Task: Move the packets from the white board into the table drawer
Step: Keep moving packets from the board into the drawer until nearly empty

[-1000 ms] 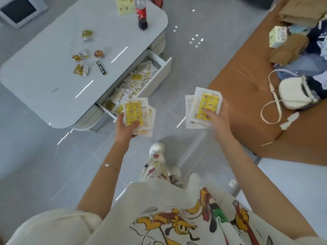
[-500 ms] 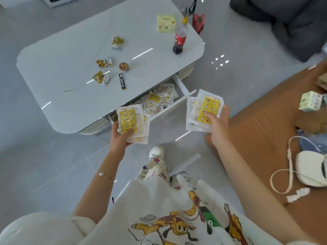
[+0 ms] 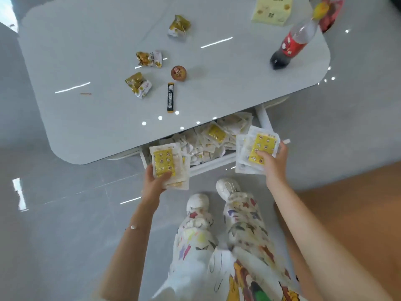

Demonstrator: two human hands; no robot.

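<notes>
The drawer (image 3: pixel 208 167) is open and holds a heap of packets (image 3: pixel 213 135). The left hand (image 3: pixel 155 183) has a stack (image 3: pixel 167 164) pinched in its grip at the drawer's left near corner, and the right hand (image 3: pixel 274 161) pinches another at its right end. The white board is out of view, so I cannot tell what remains. Wrappers (image 3: pixel 138 84) and a bottle (image 3: pixel 293 44) sit on the table (image 3: pixel 97 61), whose top overhangs the drawer's far part.

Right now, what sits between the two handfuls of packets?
In the head view, the open drawer, holding loose packets, lies between the left stack in the left hand and the right stack in the right hand.
</notes>
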